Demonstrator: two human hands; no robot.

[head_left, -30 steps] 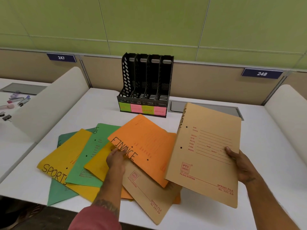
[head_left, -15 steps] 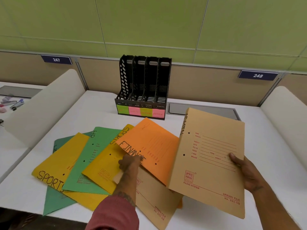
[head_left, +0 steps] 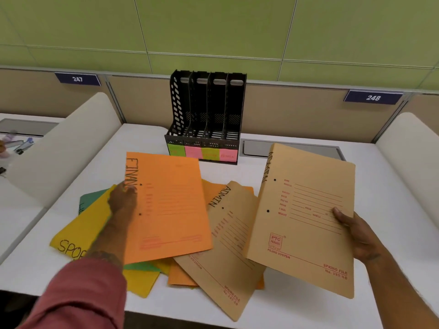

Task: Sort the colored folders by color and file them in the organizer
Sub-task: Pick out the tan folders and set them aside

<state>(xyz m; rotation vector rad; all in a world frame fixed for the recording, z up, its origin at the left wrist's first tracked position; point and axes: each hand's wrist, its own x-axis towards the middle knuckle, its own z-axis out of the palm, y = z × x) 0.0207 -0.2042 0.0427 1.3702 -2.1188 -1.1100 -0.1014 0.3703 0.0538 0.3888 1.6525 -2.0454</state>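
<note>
Left hand (head_left: 122, 200) fingers grip orange FINANCE folder (head_left: 166, 205) at its spine, raised over the pile near the bench's front edge. Right hand (head_left: 354, 233) fingers clamp tan ADMIN folder (head_left: 301, 217). Sorting step; next, likely file into empty organizer (head_left: 206, 110) at the back edge.

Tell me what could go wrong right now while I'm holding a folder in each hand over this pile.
The orange FINANCE folder is pinched only at its spine edge by your left hand, so it might flop or slip back onto the pile. The tan ADMIN folder in your right hand has a twin lying on the desk; filing one now could leave the other behind.
</note>
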